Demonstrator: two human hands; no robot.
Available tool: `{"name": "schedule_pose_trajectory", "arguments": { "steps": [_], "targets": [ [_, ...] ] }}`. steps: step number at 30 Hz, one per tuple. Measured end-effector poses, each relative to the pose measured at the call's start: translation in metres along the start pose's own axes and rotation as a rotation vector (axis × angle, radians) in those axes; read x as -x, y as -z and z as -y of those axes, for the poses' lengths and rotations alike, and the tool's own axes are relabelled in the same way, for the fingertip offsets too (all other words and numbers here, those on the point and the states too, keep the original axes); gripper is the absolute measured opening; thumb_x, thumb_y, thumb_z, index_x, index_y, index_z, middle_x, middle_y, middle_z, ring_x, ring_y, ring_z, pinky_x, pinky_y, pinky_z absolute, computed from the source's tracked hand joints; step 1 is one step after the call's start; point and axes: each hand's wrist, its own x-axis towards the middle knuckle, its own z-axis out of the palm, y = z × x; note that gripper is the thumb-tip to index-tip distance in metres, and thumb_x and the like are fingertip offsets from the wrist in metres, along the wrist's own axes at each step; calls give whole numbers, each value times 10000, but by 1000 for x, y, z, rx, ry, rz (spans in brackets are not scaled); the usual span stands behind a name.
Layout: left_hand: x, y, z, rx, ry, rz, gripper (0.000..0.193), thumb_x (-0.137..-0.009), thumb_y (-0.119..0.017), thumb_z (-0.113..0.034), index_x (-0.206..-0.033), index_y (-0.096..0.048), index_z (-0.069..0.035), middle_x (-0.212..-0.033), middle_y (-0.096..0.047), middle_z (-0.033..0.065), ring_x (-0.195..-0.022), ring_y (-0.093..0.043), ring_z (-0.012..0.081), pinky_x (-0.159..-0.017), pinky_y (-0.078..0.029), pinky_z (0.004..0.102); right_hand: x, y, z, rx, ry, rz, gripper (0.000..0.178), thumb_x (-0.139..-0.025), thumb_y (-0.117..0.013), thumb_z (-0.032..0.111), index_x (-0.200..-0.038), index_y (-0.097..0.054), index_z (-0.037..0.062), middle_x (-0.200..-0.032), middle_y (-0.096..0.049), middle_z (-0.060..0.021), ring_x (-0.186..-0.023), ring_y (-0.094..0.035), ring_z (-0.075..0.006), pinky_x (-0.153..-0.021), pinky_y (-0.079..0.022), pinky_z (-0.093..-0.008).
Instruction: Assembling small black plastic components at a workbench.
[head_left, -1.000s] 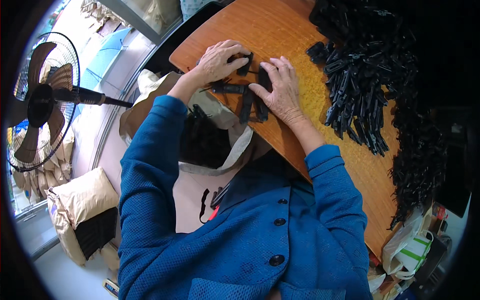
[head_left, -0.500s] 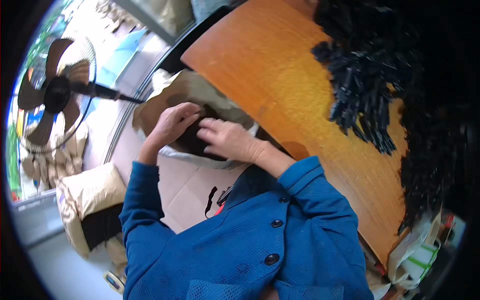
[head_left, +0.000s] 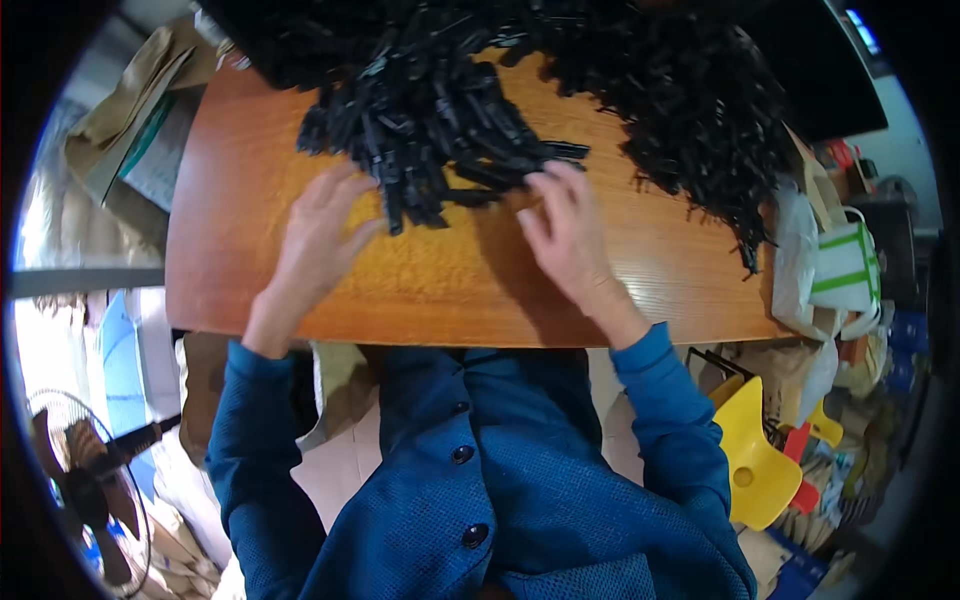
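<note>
A heap of slim black plastic-looking pieces (head_left: 415, 125) lies on the wooden table (head_left: 250, 180) in front of me; their exact kind is not clear. My left hand (head_left: 318, 235) is over the table at the heap's near left edge, fingers stretched and thumb apart, slightly blurred. On the heap's near right edge, the fingertips of my right hand (head_left: 568, 220) reach the outermost pieces, perhaps touching them. Its thumb stands away from the fingers, and nothing shows held in either palm.
Farther right is a second black heap (head_left: 700, 140). A paper sack (head_left: 345, 385) sits below the table's front edge at left, near a fan (head_left: 90, 480). At right are a white bag with green stripes (head_left: 840, 265) and a yellow chair (head_left: 755, 460).
Both hands have left the mouth of the paper sack and are now over the table at the black heap. My view has turned right, toward the table.
</note>
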Motion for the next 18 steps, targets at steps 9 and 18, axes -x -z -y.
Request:
{"name": "schedule_pose_trajectory", "arguments": {
  "steps": [9,18],
  "targets": [
    [-151,-157,-103,-8,-352,-9,489,-756,-711,-226,-1169,-514,-56,-1202,-498,136,-1181,-457,301,-986,-331,471,-25,79,-167,618,-87,87,360,-770,-696,138,-1102,-573,71,-1033,-539,-82,-948,-518,-282,-763,-434,-389],
    [-151,-169,-87,-27,-263,127,331,-762,-708,-218,-991,-545,-44,-1054,-525,135,-1027,-515,311,-900,-403,409,-39,73,-202,626,-74,252,234,-761,-699,118,-963,-585,84,-984,-542,-76,-927,-523,-254,-745,-425,-378]
  ]
}}
